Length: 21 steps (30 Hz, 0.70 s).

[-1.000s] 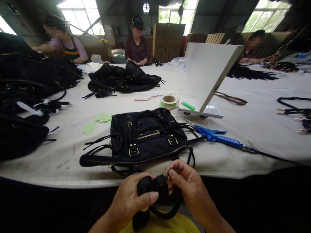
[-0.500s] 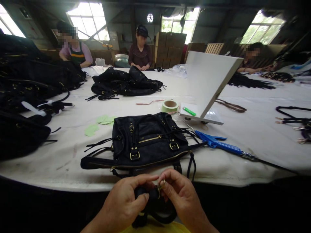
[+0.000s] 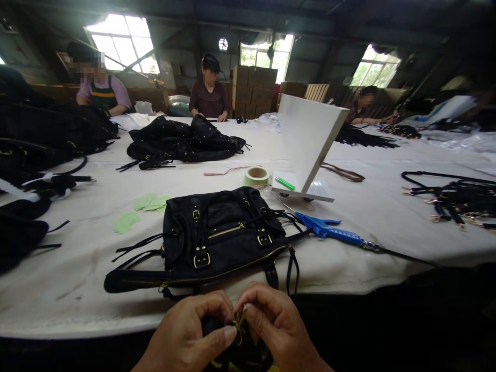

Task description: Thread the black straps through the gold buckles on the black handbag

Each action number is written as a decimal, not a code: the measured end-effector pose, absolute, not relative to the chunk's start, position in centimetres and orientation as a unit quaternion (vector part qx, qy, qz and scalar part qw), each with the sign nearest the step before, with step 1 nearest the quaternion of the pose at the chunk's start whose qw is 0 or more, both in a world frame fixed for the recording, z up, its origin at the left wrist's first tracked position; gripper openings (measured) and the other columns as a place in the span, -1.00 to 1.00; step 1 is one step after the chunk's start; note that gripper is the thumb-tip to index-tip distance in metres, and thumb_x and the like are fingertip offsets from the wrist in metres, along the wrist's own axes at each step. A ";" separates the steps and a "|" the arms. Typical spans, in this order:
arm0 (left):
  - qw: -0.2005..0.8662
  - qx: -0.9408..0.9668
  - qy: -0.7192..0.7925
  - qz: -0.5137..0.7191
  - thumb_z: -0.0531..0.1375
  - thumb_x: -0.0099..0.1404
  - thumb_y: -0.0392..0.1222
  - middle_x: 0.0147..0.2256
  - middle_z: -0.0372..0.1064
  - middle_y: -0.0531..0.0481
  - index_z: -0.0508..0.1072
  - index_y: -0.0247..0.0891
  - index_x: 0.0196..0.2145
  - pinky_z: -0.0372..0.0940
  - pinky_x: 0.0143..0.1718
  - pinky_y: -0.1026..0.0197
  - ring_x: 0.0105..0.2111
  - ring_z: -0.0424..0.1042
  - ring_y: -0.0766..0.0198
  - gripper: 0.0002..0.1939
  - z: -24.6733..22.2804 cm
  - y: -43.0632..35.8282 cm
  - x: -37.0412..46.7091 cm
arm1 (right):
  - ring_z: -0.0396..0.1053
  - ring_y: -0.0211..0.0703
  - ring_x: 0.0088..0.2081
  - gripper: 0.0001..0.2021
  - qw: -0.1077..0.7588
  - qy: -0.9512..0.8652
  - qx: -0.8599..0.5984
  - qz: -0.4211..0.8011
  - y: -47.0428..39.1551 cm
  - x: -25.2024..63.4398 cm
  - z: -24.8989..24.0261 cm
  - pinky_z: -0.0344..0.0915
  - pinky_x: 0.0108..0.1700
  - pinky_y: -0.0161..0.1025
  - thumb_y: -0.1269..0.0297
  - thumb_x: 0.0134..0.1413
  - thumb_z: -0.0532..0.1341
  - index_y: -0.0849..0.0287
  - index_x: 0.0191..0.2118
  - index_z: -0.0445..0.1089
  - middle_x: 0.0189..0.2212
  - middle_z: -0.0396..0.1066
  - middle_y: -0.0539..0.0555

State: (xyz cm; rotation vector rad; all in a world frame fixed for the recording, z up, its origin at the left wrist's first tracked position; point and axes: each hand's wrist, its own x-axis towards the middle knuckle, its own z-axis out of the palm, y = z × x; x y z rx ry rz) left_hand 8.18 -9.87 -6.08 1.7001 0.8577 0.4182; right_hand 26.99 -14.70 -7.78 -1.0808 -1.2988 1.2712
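gold clasp (image 3: 240,319) pinched in right hand (image 3: 273,323), long axis steep, top leaning right, left hand (image 3: 191,330) gripping black strap (image 3: 210,325)

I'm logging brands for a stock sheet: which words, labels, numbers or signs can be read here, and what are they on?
None can be read.
Black bag: no readable lettering.
Held gold-coloured fitting: too small and blurred to tell.
Blue trigger tool, small green object: any markings are too small to read.
Stacked boxes: too dark and blurred to tell.
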 end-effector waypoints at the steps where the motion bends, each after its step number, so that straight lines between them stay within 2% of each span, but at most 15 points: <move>1: 0.567 0.716 0.365 0.183 0.16 0.28 0.07 -0.34 0.38 0.00 0.40 -0.27 -0.38 0.19 -0.23 0.28 -0.31 0.37 0.22 -0.68 -6.3 -9.9 8.1 | 0.24 -0.33 -0.53 -0.61 0.489 -0.507 -0.454 0.546 -14.6 27.4 -8.0 0.17 -0.48 -0.37 -0.02 0.24 0.14 0.26 -0.31 0.42 -0.51 0.31 0.03; 4: 0.616 0.673 0.350 0.212 0.18 0.29 0.07 -0.32 0.35 -0.05 0.37 -0.29 -0.40 0.22 -0.19 0.24 -0.26 0.39 0.17 -0.66 -6.9 -10.0 8.0 | 0.17 -0.39 -0.61 -0.53 0.502 -0.415 -0.516 0.556 -14.1 29.0 -8.9 0.18 -0.61 -0.40 -0.11 0.14 0.19 0.27 -0.12 0.37 -0.42 0.36 0.04; 7: 0.689 0.596 0.325 0.253 0.23 0.25 0.08 -0.32 0.29 -0.06 0.34 -0.31 -0.43 0.25 -0.16 0.17 -0.22 0.42 0.08 -0.63 -7.2 -10.2 8.1 | 0.13 -0.39 -0.65 -0.43 0.521 -0.340 -0.536 0.571 -13.5 30.3 -9.8 0.20 -0.70 -0.40 -0.08 0.04 0.28 0.25 0.02 0.25 -0.38 0.36 0.03; 12: 0.710 0.555 0.325 0.287 0.28 0.18 0.14 -0.34 0.27 -0.05 0.32 -0.31 -0.48 0.21 -0.21 0.17 -0.28 0.42 0.11 -0.57 -7.6 -10.3 8.4 | 0.16 -0.39 -0.68 -0.45 0.539 -0.283 -0.496 0.620 -13.2 30.6 -10.5 0.24 -0.73 -0.39 -0.03 0.01 0.31 0.22 -0.04 0.14 -0.41 0.36 -0.01; 16: 0.730 0.535 0.313 0.290 0.31 0.16 0.14 -0.32 0.25 -0.04 0.34 -0.32 -0.50 0.20 -0.24 0.20 -0.32 0.42 0.16 -0.56 -7.9 -10.3 8.5 | 0.19 -0.38 -0.68 -0.45 0.545 -0.285 -0.499 0.611 -13.4 30.7 -10.3 0.27 -0.71 -0.38 0.04 0.07 0.28 0.24 0.03 0.08 -0.38 0.40 0.03; 21: 0.712 0.540 0.356 0.273 0.28 0.11 0.05 -0.23 0.32 -0.09 0.37 -0.33 -0.50 0.25 -0.22 0.17 -0.33 0.44 0.14 -0.65 -7.1 -10.3 9.3 | 0.09 -0.44 -0.67 -0.48 0.556 -0.269 -0.445 0.649 -12.7 30.8 -9.3 0.18 -0.72 -0.45 0.12 0.04 0.31 0.24 0.04 0.17 -0.40 0.34 -0.02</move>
